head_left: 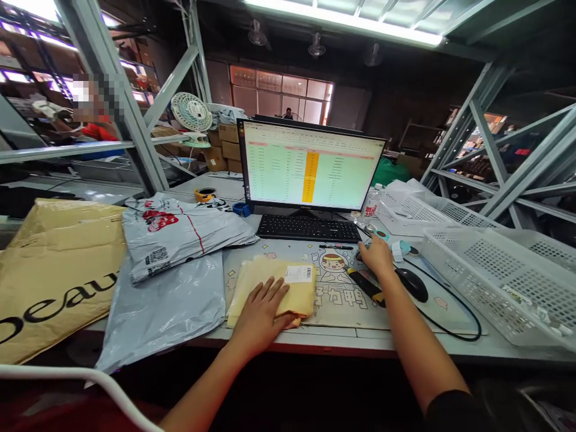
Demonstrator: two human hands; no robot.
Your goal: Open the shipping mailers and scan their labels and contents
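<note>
My left hand (265, 312) lies flat with its fingers spread on a folded yellow plastic package (261, 276), which has a white barcode label (298, 274) near its upper right. My right hand (377, 257) reaches forward to the right of the keyboard (308, 228), its fingers curled down around something dark that I cannot make out. Close to those fingertips are a teal tape roll (381, 236) and a roll of white labels (398, 251). A yellow and black box cutter (365, 287) and a black mouse (411, 284) lie on either side of my right forearm.
Grey mailer bags (171, 300) and a large yellow mailer (63, 258) cover the left side. A monitor (310, 168) showing a spreadsheet stands behind the keyboard. White perforated baskets (499, 276) line the right. A black cable (468, 312) loops over the printed desk mat (337, 309).
</note>
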